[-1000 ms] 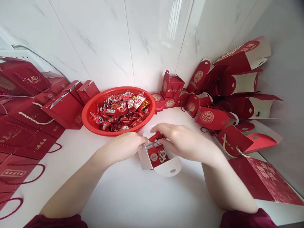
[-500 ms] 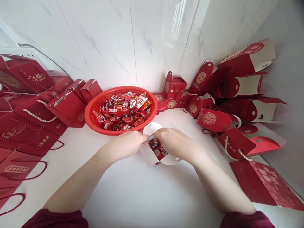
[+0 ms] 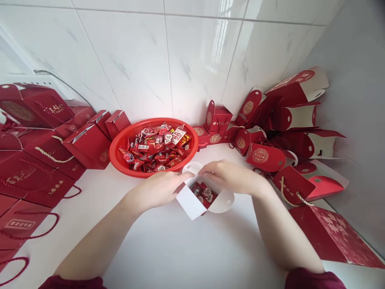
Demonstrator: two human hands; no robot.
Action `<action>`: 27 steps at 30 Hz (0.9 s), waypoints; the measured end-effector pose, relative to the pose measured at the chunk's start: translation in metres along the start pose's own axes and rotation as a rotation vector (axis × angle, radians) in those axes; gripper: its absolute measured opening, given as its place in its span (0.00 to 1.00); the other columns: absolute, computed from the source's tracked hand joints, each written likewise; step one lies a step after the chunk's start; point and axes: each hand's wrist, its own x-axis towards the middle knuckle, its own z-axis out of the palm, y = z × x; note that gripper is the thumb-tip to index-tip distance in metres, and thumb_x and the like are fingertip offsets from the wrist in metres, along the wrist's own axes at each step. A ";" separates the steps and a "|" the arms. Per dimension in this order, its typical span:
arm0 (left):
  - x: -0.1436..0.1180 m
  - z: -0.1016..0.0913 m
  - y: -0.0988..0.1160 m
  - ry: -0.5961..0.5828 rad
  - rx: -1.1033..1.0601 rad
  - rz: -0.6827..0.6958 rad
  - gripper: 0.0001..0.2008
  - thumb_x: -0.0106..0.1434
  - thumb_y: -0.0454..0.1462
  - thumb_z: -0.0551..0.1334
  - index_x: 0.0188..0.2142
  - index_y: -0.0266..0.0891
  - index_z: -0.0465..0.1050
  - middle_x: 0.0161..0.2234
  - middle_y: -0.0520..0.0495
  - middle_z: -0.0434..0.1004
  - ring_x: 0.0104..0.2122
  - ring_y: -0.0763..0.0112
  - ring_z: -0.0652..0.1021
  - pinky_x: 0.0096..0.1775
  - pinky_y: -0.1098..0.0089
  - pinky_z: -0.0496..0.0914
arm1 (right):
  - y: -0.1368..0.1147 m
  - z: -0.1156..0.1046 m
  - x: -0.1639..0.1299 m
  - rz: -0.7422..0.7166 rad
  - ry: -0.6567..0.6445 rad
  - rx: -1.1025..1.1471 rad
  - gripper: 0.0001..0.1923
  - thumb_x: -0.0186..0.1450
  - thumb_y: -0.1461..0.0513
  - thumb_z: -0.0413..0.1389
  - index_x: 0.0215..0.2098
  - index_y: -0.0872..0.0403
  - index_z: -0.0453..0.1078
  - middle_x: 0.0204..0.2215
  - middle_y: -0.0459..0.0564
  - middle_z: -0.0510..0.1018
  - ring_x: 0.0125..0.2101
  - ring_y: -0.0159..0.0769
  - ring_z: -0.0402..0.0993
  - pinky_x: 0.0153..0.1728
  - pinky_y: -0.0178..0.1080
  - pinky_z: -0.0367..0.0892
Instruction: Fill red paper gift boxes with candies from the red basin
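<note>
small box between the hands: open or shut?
Open. The small box has its white flaps spread, with red wrapped candies showing inside; the left hand and right hand hold its edges.

Bright, tile glare, warped edges, sharp

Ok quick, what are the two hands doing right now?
Left hand: closed on the left flap of the open gift box.
Right hand: closed on the box's top flaps, above the candies inside.
</note>
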 end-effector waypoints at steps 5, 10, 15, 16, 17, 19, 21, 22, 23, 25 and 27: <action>-0.005 -0.009 0.008 0.004 0.019 0.013 0.14 0.62 0.49 0.62 0.45 0.50 0.74 0.43 0.51 0.75 0.40 0.63 0.77 0.37 0.70 0.65 | 0.022 -0.026 -0.034 0.247 0.310 0.006 0.19 0.72 0.55 0.43 0.52 0.50 0.71 0.48 0.50 0.78 0.46 0.43 0.75 0.46 0.43 0.68; 0.001 0.001 0.011 0.075 0.117 -0.003 0.20 0.68 0.52 0.54 0.33 0.42 0.75 0.38 0.49 0.74 0.33 0.67 0.75 0.32 0.70 0.63 | 0.039 -0.020 -0.035 0.393 0.160 -0.048 0.23 0.72 0.54 0.44 0.59 0.54 0.67 0.52 0.56 0.76 0.53 0.50 0.71 0.50 0.47 0.66; 0.013 0.020 0.014 0.226 0.266 -0.128 0.21 0.67 0.53 0.54 0.32 0.38 0.71 0.38 0.45 0.74 0.31 0.62 0.76 0.30 0.67 0.61 | 0.021 -0.018 -0.031 0.073 -0.004 0.153 0.22 0.72 0.53 0.43 0.53 0.53 0.72 0.49 0.51 0.78 0.48 0.42 0.73 0.49 0.42 0.66; 0.014 0.023 0.015 0.242 0.263 -0.135 0.21 0.66 0.53 0.55 0.32 0.38 0.71 0.39 0.45 0.75 0.31 0.61 0.76 0.30 0.67 0.62 | 0.018 -0.018 -0.031 0.049 -0.043 0.177 0.22 0.72 0.52 0.43 0.52 0.53 0.73 0.48 0.51 0.78 0.47 0.41 0.74 0.48 0.41 0.66; 0.015 0.025 0.015 0.254 0.241 -0.138 0.20 0.66 0.53 0.55 0.32 0.39 0.70 0.39 0.45 0.75 0.32 0.61 0.76 0.31 0.66 0.63 | 0.015 -0.017 -0.031 0.041 -0.079 0.190 0.22 0.72 0.52 0.44 0.52 0.52 0.73 0.47 0.51 0.79 0.46 0.40 0.74 0.47 0.41 0.66; 0.015 0.031 0.016 0.287 0.140 -0.156 0.19 0.64 0.53 0.57 0.32 0.39 0.70 0.38 0.46 0.76 0.33 0.61 0.77 0.34 0.65 0.65 | 0.014 -0.015 -0.030 0.038 -0.137 0.201 0.21 0.71 0.51 0.46 0.52 0.52 0.73 0.47 0.50 0.78 0.45 0.40 0.74 0.46 0.40 0.66; 0.016 0.041 0.017 0.362 -0.031 -0.183 0.16 0.63 0.51 0.60 0.38 0.41 0.70 0.39 0.47 0.77 0.36 0.60 0.78 0.37 0.64 0.68 | 0.016 -0.013 -0.028 0.035 -0.176 0.236 0.21 0.70 0.51 0.47 0.51 0.51 0.73 0.45 0.49 0.78 0.44 0.39 0.74 0.45 0.39 0.66; 0.017 0.049 0.017 0.420 -0.142 -0.185 0.16 0.62 0.49 0.61 0.44 0.43 0.69 0.42 0.47 0.77 0.39 0.59 0.78 0.40 0.64 0.69 | 0.018 -0.011 -0.026 0.042 -0.201 0.279 0.21 0.70 0.50 0.47 0.50 0.52 0.74 0.44 0.49 0.79 0.43 0.39 0.74 0.44 0.39 0.66; 0.017 0.058 0.017 0.485 -0.267 -0.176 0.20 0.62 0.47 0.62 0.51 0.44 0.66 0.47 0.46 0.76 0.44 0.59 0.77 0.42 0.63 0.70 | 0.020 -0.010 -0.024 0.058 -0.229 0.333 0.22 0.70 0.49 0.47 0.49 0.53 0.74 0.43 0.50 0.79 0.42 0.39 0.74 0.43 0.38 0.67; 0.019 0.078 0.016 0.586 -0.538 -0.127 0.31 0.61 0.42 0.64 0.62 0.46 0.56 0.58 0.45 0.69 0.53 0.60 0.74 0.48 0.64 0.70 | 0.022 -0.007 -0.020 0.106 -0.283 0.437 0.24 0.69 0.47 0.47 0.48 0.54 0.74 0.42 0.51 0.79 0.41 0.38 0.75 0.41 0.38 0.69; 0.018 0.094 0.011 0.598 -0.771 -0.119 0.34 0.61 0.39 0.62 0.64 0.45 0.51 0.60 0.43 0.67 0.55 0.61 0.73 0.50 0.65 0.71 | 0.021 -0.006 -0.017 0.127 -0.305 0.490 0.24 0.69 0.46 0.48 0.48 0.54 0.74 0.42 0.52 0.79 0.41 0.38 0.76 0.41 0.37 0.70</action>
